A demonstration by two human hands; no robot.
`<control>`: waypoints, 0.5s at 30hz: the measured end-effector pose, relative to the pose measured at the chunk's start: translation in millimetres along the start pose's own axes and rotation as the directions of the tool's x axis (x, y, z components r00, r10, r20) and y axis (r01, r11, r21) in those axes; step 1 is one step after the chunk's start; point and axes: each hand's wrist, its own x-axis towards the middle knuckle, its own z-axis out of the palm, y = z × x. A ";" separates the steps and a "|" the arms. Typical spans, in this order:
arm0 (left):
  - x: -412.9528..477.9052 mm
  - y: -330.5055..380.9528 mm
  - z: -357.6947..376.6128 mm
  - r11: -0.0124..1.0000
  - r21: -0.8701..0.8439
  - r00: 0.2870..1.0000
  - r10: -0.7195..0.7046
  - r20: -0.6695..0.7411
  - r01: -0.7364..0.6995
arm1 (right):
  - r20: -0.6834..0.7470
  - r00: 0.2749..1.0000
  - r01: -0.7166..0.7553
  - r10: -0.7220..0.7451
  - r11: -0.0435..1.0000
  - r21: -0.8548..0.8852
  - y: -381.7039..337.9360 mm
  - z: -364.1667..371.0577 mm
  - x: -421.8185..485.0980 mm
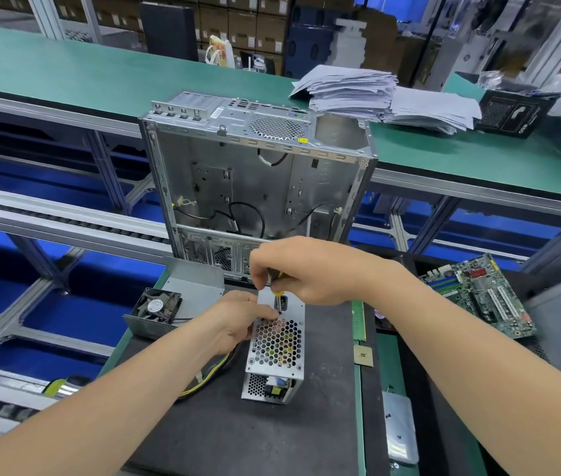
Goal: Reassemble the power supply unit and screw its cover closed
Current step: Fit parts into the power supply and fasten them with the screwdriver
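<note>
**Two bare hands hold a screwdriver to a power supply unit on a factory bench**

At the centre of the frame, the right hand's (310, 273) fingers are curled tight round the yellow-and-black handle of a screwdriver (277, 289), which points down. Its tip meets the upper face of the power supply unit (277, 348), beside the black mains socket. The left hand (237, 321) grips the unit's upper left edge, thumb and forefinger closed together at the tip. Whether they hold a screw cannot be told.

The unit is a silver metal box with a honeycomb grille, lying on a black mat (237, 424) in the lower centre. A bundle of yellow and black cables (210, 376) trails from its left side. To the left lies a grey metal cover (193, 286) with a black fan (160, 305) in it.

Just behind the hands stands an open, stripped computer case (258, 173). To the right lie a memory stick (358, 319), a processor chip (363, 355) and, further right, a green motherboard (481, 293).

Across the upper frame runs a long green-topped bench (66, 67) carrying a stack of papers (375, 94). Grey metal rails over blue flooring fill the left. Shelves of cardboard boxes (248, 25) line the back.
</note>
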 end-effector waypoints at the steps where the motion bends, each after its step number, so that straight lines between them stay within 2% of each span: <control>1: -0.1 0.2 0.4 1.000 0.004 1.000 -0.001 -0.002 0.001 | 0.003 1.000 0.003 -0.003 1.000 0.001 -0.2 0.2 0.4; 3: -0.3 0.6 1.0 1.000 0.003 1.000 -0.001 -0.007 0.001 | -0.032 0.999 -0.014 0.015 1.000 0.012 1.4 1.8 1.8; 8: -1.9 2.6 2.0 1.000 -0.024 1.000 -0.010 0.019 0.010 | -0.245 0.959 -0.132 0.143 0.989 0.062 7.0 4.8 3.7; 15: 0.1 0.7 1.1 0.999 -0.047 1.000 -0.008 0.011 0.009 | -0.304 0.901 -0.297 0.310 0.951 0.088 6.0 8.1 10.5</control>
